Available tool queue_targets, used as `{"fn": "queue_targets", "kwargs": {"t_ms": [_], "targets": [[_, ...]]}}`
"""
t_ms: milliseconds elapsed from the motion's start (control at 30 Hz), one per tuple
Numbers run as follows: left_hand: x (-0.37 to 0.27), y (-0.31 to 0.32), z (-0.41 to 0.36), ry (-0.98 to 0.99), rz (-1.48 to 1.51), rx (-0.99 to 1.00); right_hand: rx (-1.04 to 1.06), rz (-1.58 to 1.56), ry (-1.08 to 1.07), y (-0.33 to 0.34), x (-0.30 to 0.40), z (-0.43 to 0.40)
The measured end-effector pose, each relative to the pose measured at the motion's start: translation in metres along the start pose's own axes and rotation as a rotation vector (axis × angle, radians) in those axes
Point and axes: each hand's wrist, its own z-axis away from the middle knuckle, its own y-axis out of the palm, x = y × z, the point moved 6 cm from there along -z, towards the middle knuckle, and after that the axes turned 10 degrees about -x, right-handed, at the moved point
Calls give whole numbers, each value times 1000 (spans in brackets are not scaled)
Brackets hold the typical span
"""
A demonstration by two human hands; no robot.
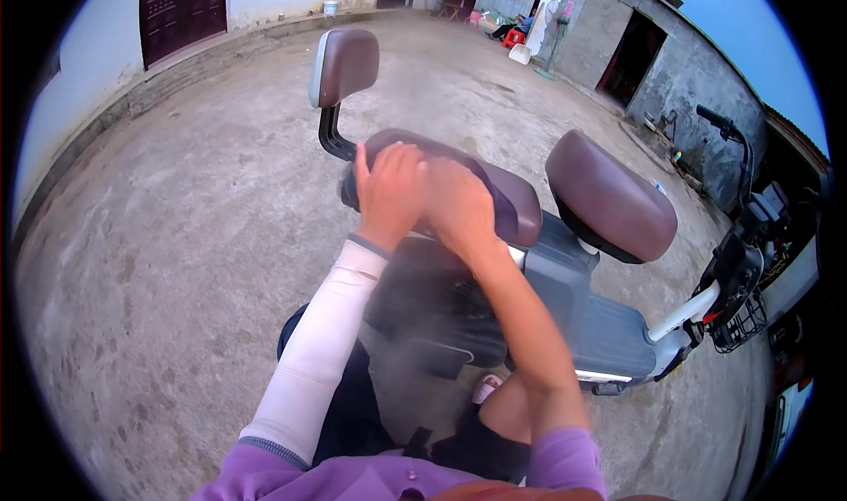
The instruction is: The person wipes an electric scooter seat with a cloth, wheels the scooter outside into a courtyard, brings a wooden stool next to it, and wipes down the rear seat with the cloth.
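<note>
My left hand (392, 187) is over the rear seat (523, 203) of an electric scooter, its back towards me and one finger held apart. A pale sun sleeve (317, 342) with a grey cuff covers that forearm. My right hand (460, 200) meets the left one at the fingers, which bend downward; its forearm is bare. The palms are hidden, so whether anything is between them cannot be told. A darker patch, cloth or shadow, lies on the maroon seat beside my right hand. The padded backrest (354, 68) rises beyond my left hand on a black bracket.
The scooter's front saddle (612, 197), grey footboard (612, 335), handlebar (718, 120) and wire basket (738, 326) extend to the right. Around it lies a concrete yard (165, 236). At the back, a seated person (519, 25) is near a red stool (513, 38) and a dustpan (520, 54).
</note>
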Motion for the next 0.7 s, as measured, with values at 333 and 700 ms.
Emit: {"fn": "queue_targets", "kwargs": {"t_ms": [333, 700], "targets": [[31, -14, -4, -51, 23, -137, -55, 6, -7, 15, 33, -26], [-20, 3, 10, -24, 22, -95, 26, 77, -71, -24, 4, 6]]}}
